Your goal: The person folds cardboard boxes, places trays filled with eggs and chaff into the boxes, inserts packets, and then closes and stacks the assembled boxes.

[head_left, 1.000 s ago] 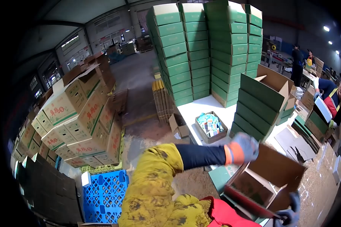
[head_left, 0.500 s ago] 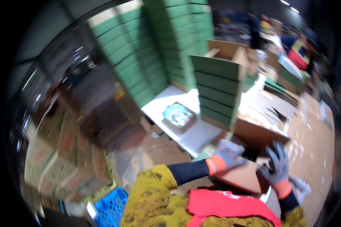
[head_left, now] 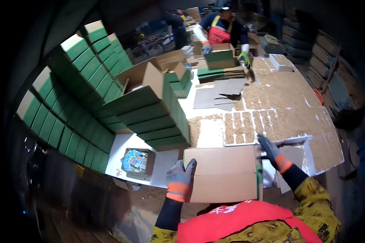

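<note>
A brown cardboard box [head_left: 223,174] with green showing on its right side is in front of my body, over the near edge of the table. My left hand [head_left: 179,175], in a grey and orange glove, grips its left edge with the thumb over the brown face. At the far right corner, my right hand [head_left: 272,153] is gloved alike, its thumb and fingers about the edge. The underside of the box is hidden. Left of it, a small tray [head_left: 149,162] with a pile of colourful packets rests on the white tabletop.
Nested green boxes [head_left: 158,117] stand just beyond my left hand, with tall green stacks [head_left: 85,73] farther left. Flat cardboard sheets [head_left: 215,95] lie mid-table. Loose brown material covers the table's right part [head_left: 292,97]. Across it, a co-worker [head_left: 221,34] handles another green box [head_left: 221,58].
My view has swung to the right and levelled. My hands, apart over an open box before, are now at the two sides of a cardboard box with its flat brown face up.
</note>
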### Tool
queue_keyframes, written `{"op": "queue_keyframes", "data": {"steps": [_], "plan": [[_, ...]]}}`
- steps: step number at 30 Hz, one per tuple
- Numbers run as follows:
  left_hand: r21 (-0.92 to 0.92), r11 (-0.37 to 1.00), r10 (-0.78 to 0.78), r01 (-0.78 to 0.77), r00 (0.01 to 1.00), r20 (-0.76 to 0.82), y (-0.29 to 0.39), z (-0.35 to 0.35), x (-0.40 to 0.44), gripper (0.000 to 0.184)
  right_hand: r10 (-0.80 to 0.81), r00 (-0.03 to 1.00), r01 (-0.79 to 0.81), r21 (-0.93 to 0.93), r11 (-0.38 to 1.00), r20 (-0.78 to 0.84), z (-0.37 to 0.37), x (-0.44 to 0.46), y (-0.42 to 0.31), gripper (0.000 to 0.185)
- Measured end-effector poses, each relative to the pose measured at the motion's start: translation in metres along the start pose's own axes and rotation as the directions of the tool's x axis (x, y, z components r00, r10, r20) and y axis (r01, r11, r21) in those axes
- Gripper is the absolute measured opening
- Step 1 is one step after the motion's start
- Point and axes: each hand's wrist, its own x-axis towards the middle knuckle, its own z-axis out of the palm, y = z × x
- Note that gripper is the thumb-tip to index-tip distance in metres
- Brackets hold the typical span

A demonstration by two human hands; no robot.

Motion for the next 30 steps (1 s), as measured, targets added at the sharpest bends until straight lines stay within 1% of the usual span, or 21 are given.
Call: {"op": "queue_keyframes", "data": {"steps": [2, 3, 4, 5, 6, 8, 9, 10, 11, 12, 14, 15, 17, 18, 20, 22, 23, 25, 27, 28, 30], "plan": [[0.003, 0.969, 0.245, -0.249, 0.953, -0.179, 0.034, -0.029, -0.019, 0.039, 0.181, 0.973, -0.182, -0.009, 0.983, 0.142, -0.017, 0.031, 0.028, 0.055], [0.029, 0.867, 0.467, -0.497, 0.794, -0.390, 0.021, -0.023, -0.016, 0.031, 0.071, 0.977, -0.061, -0.053, 0.997, 0.204, -0.024, 0.045, 0.043, 0.055], [-0.082, 0.843, 0.434, -0.532, 0.761, -0.481, 0.014, -0.023, -0.009, 0.032, -0.328, 0.899, 0.369, -0.101, 0.924, 0.289, -0.022, 0.029, 0.034, 0.053], [-0.180, 0.795, 0.397, -0.579, 0.721, -0.568, 0.006, -0.023, -0.003, 0.034, 0.034, 0.969, -0.108, 0.299, 0.948, 0.243, 0.000, 0.030, -0.002, 0.048], [-0.304, 0.765, 0.299, -0.568, 0.732, -0.613, -0.011, -0.013, 0.008, 0.037, -0.181, 0.912, 0.106, 0.217, 0.970, 0.367, -0.005, 0.028, -0.024, 0.043], [-0.707, 0.593, 0.056, -0.386, 0.895, -0.442, -0.086, 0.030, 0.032, 0.044, -0.254, 0.891, 0.284, -0.025, 0.959, 0.376, 0.016, 0.003, -0.061, 0.031], [-0.988, -0.091, -0.013, -0.121, 0.993, -0.121, -0.142, 0.058, 0.039, 0.048, -0.671, 0.587, 0.801, -0.203, 0.564, 0.452, 0.034, 0.001, -0.054, 0.023], [-0.655, -0.727, 0.083, 0.207, 0.973, 0.215, -0.198, 0.078, 0.043, 0.051, -0.640, 0.461, 0.882, -0.237, 0.408, 0.615, 0.047, -0.007, -0.044, 0.019], [-0.349, -0.867, 0.210, 0.355, 0.896, 0.391, -0.239, 0.092, 0.043, 0.055, -0.630, 0.357, 0.934, -0.264, 0.240, 0.690, 0.057, -0.011, -0.016, 0.020], [-0.741, -0.554, 0.053, 0.379, 0.904, 0.423, -0.218, 0.071, 0.037, 0.055, -0.356, 0.425, 0.905, -0.381, 0.189, 0.832, 0.068, -0.016, 0.017, 0.020], [-0.933, 0.205, -0.009, 0.296, 0.954, 0.301, -0.154, 0.033, 0.029, 0.052, -0.381, 0.308, 0.928, -0.186, 0.324, 0.872, 0.078, -0.027, 0.018, 0.026], [-0.868, 0.469, 0.067, 0.167, 0.972, 0.223, -0.120, 0.019, 0.024, 0.049, -0.263, 0.343, 0.766, -0.107, 0.634, 0.902, 0.072, -0.020, 0.003, 0.029], [-0.232, 0.958, 0.155, -0.166, 0.986, -0.066, -0.091, 0.017, 0.021, 0.048, -0.043, 0.280, 0.157, -0.001, 0.988, 0.959, 0.051, 0.022, -0.028, 0.035], [-0.262, 0.957, 0.122, -0.123, 0.992, -0.017, -0.093, 0.018, 0.022, 0.048, -0.147, 0.472, 0.028, 0.152, 0.988, 0.869, 0.035, 0.056, -0.017, 0.039], [-0.307, 0.951, 0.059, -0.031, 0.995, 0.082, -0.103, 0.020, 0.027, 0.048, -0.265, 0.862, 0.349, -0.128, 0.928, 0.433, 0.008, 0.151, -0.012, 0.034], [-0.431, 0.896, -0.055, 0.106, 0.990, 0.129, -0.096, 0.025, 0.032, 0.048, -0.400, 0.893, 0.449, -0.495, 0.744, 0.209, -0.018, 0.260, 0.020, 0.037], [-0.482, 0.858, -0.115, 0.176, 0.981, 0.154, -0.090, 0.023, 0.033, 0.047, -0.317, 0.937, 0.320, -0.724, 0.612, 0.146, -0.028, 0.299, 0.024, 0.050], [-0.554, 0.788, -0.192, 0.271, 0.961, 0.197, -0.071, 0.019, 0.035, 0.045, -0.466, 0.867, 0.301, -0.930, 0.212, 0.174, -0.046, 0.391, 0.071, 0.066], [-0.623, 0.710, -0.262, 0.329, 0.944, 0.201, -0.069, 0.018, 0.035, 0.044, -0.373, 0.899, 0.252, -0.968, 0.009, 0.231, -0.053, 0.424, 0.084, 0.073], [-0.593, 0.733, -0.262, 0.334, 0.943, 0.207, -0.068, 0.017, 0.037, 0.043, 0.012, 0.958, 0.283, -0.939, -0.194, 0.286, -0.041, 0.410, 0.050, 0.076], [-0.580, 0.744, -0.275, 0.331, 0.943, 0.185, -0.063, 0.017, 0.038, 0.042, 0.115, 0.933, 0.350, -0.934, -0.072, 0.341, -0.039, 0.423, 0.043, 0.083]]}}
